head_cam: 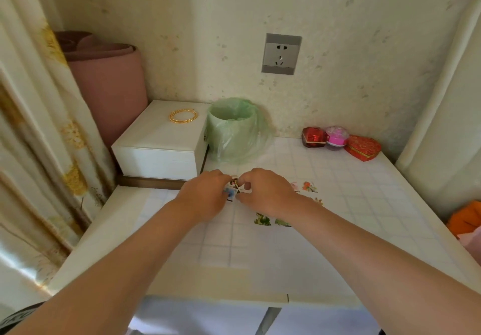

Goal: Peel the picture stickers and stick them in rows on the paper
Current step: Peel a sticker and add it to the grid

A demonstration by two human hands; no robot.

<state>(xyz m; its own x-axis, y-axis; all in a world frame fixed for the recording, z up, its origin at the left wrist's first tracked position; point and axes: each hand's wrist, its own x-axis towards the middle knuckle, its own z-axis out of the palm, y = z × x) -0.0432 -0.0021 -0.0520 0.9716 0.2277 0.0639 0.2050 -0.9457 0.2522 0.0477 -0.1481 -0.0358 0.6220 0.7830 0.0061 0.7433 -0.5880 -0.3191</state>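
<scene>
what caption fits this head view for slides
Left hand and right hand pinch a sticker strip over gridded paper bearing stuck stickers.

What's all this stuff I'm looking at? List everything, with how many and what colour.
paper: one, white gridded, centre
stickers: five visible, green, pink, orange, on the paper
sheet: one, multicoloured, pinched over the paper
bin: one, green liner, behind the paper
box: one, white, rear left
bangles: count unclear, gold, on the box
roll: one, pink, left corner
gift boxes: three, red and pink, rear right
socket: one, grey, wall
curtain: one, cream and gold, left
bundle: one, orange, right edge
left hand: one, bare, pinches the sheet
right hand: one, bare, pinches the sheet
</scene>
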